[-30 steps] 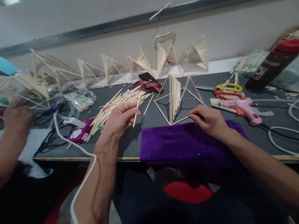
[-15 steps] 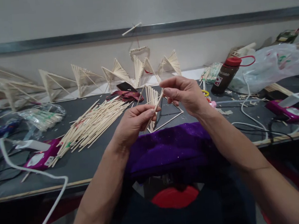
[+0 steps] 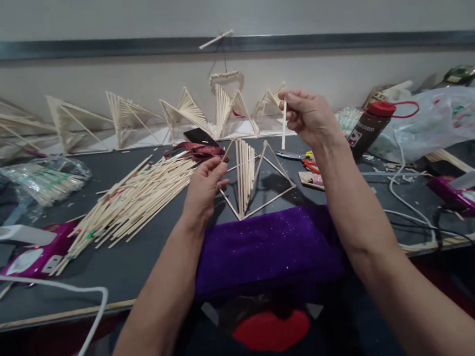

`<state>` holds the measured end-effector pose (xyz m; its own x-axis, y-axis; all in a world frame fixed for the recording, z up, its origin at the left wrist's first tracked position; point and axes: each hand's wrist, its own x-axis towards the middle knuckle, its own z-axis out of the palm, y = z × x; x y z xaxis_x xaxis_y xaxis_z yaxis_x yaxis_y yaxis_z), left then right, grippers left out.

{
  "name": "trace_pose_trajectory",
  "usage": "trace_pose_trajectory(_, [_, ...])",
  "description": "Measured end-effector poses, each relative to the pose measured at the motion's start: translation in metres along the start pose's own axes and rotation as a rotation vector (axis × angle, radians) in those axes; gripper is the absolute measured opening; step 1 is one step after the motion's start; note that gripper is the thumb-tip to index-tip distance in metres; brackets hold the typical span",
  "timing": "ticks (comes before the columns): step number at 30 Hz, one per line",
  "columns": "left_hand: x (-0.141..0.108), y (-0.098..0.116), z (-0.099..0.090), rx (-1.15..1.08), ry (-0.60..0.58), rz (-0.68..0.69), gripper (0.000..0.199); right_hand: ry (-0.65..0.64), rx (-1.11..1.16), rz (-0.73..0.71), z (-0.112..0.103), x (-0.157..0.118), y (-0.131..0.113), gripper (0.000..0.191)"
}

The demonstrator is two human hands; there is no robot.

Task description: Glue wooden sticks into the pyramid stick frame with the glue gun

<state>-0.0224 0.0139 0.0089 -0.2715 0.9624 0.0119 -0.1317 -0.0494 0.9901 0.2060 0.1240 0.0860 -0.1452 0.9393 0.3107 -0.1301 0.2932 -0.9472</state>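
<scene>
A thin pale wooden stick (image 3: 285, 125) hangs down from my right hand (image 3: 307, 116), pinched at its upper end between thumb and fingers. My left hand (image 3: 206, 188) is closed, its fingertips at the left edge of a frame of glued sticks (image 3: 245, 177), seemingly gripping it; the exact contact is partly hidden. This frame stands on the dark table with a fan of slanting sticks in its middle and triangular sides. In front of it lies a purple cloth (image 3: 262, 247).
A heap of loose sticks (image 3: 133, 201) lies left. Similar stick models (image 3: 184, 114) line the wall. To the right are pliers (image 3: 288, 155), scissors (image 3: 312, 165), a bottle (image 3: 370, 128) and a plastic bag (image 3: 453, 117). Magenta power strips (image 3: 43, 251) with white cables flank the workplace.
Both hands held one stick together before. Now the stick is in my right hand alone, raised to the upper right and pointing down, while my left hand has moved left to the frame's edge.
</scene>
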Motion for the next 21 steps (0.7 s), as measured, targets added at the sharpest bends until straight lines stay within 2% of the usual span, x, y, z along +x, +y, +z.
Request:
trace_pose_trajectory(3, [0.010,-0.013,-0.002,-0.032,-0.141,-0.166,0.033,0.021,0.002,0.081,0.010,0.016,0.018,0.014])
trace_pose_trajectory(8, [0.017,-0.016,0.006,-0.133,-0.393,-0.357,0.028,-0.031,-0.006,0.156,0.035,0.030,0.029,0.004])
trace_pose_trajectory(13, [0.019,-0.024,0.015,-0.285,-0.510,-0.542,0.020,-0.174,-0.086,0.221,0.044,0.034,0.035,0.008])
trace_pose_trajectory(16, [0.018,-0.026,0.018,-0.330,-0.555,-0.545,0.019,-0.208,-0.125,0.251,0.042,0.032,0.042,0.015])
trace_pose_trajectory(21, [0.017,-0.026,0.025,-0.355,-0.523,-0.563,0.017,-0.227,-0.147,0.215,0.039,0.032,0.053,0.016])
